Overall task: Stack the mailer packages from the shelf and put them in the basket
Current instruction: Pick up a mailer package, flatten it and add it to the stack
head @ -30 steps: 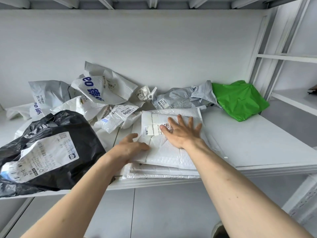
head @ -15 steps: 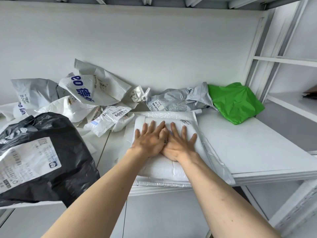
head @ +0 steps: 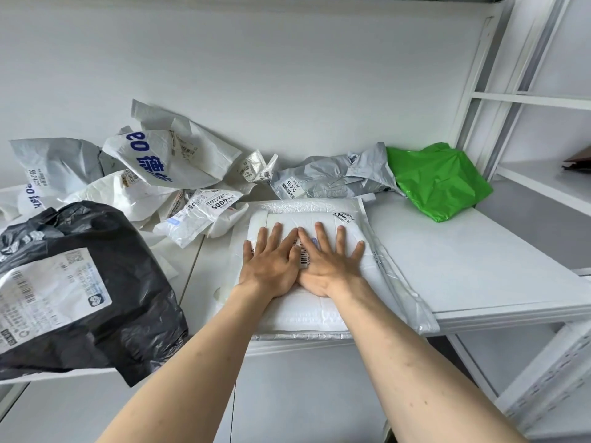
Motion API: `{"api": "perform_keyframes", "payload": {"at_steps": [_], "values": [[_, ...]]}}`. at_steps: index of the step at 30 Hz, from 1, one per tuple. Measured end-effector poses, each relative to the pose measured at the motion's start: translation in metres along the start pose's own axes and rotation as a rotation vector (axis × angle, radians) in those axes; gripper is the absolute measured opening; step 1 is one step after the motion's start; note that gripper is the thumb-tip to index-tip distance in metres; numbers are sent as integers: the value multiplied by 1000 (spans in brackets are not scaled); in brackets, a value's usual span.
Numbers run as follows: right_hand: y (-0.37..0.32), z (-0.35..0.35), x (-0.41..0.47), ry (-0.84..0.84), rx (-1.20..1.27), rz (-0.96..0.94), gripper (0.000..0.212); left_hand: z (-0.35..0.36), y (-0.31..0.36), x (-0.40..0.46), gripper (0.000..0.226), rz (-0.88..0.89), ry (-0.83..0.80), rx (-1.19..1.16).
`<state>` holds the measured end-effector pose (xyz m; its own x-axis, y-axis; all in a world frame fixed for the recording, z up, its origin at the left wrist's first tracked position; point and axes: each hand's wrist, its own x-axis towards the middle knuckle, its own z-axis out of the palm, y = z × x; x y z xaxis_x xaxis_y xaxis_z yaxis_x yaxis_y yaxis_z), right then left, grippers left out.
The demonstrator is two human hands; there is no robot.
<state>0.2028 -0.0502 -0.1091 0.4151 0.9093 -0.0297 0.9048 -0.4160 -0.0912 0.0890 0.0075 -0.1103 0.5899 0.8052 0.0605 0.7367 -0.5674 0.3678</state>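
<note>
A stack of flat white bubble mailers (head: 307, 310) lies at the front edge of the white shelf (head: 473, 270), overhanging it slightly. My left hand (head: 270, 263) and my right hand (head: 326, 262) press flat on the top mailer, side by side, fingers straight and spread. More mailers are heaped behind: a white one with blue print (head: 166, 158), a small labelled white one (head: 198, 215), a grey one (head: 326, 177) and a green one (head: 438, 180). A big black mailer (head: 83, 282) with a white label sits at the left front. No basket is in view.
The shelf's right half is bare white surface. Another white shelving unit (head: 543, 100) stands to the right, past an upright post (head: 479, 91). The back wall closes off the shelf behind the heap.
My left hand came up from the stack's left edge and now lies flat on top beside my right hand. The view has shifted a little rightward and closer.
</note>
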Motion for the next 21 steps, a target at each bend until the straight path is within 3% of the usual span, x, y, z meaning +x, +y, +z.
{"api": "perform_keyframes", "payload": {"at_steps": [14, 18, 21], "values": [[-1, 4, 0, -14, 17, 18, 71, 0, 0, 4, 53, -27, -60, 54], [0, -1, 0, -64, 39, 26, 73, -1, 0, 7, 52, -29, -80, 65], [1, -5, 5, -131, 104, 34, 63, -9, 2, 11, 50, -52, -112, 77]]}}
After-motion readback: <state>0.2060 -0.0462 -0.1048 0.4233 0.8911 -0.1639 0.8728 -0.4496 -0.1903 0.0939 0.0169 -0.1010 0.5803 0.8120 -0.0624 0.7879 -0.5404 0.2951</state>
